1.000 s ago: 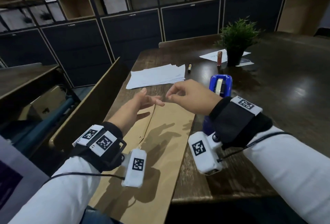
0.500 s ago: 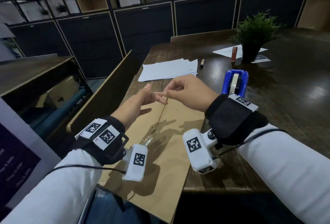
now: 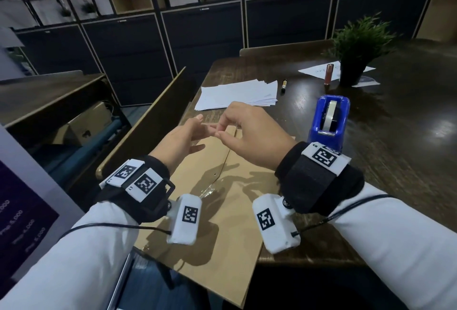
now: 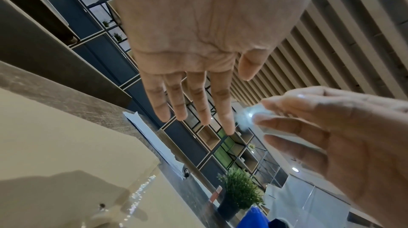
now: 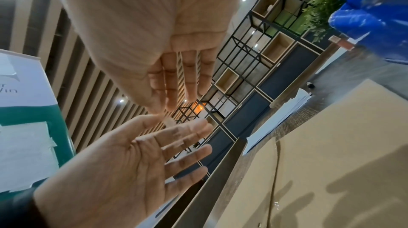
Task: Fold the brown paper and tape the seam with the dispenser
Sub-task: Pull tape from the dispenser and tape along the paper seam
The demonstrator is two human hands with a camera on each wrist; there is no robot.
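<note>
The folded brown paper (image 3: 222, 223) lies flat on the dark table (image 3: 395, 161), its seam running away from me. A shiny strip of clear tape (image 3: 207, 189) sits across the seam. Above the paper's far end, my right hand (image 3: 221, 128) pinches a short piece of clear tape (image 4: 249, 116) between thumb and fingers. My left hand (image 3: 197, 131) is held flat beside it, fingers straight, with its index fingertip (image 4: 229, 128) touching the tape. The blue tape dispenser (image 3: 330, 121) stands just right of my right wrist.
A stack of white sheets (image 3: 237, 94) and a pen (image 3: 284, 85) lie beyond the brown paper. A potted plant (image 3: 358, 47) and a reddish tube (image 3: 329, 74) stand at the back right. A wooden chair back (image 3: 148, 121) runs along the table's left edge.
A second ago a small gap separated my hands. My right fingertips have closed in on the left fingers, and both hands have stayed above the paper's far end.
</note>
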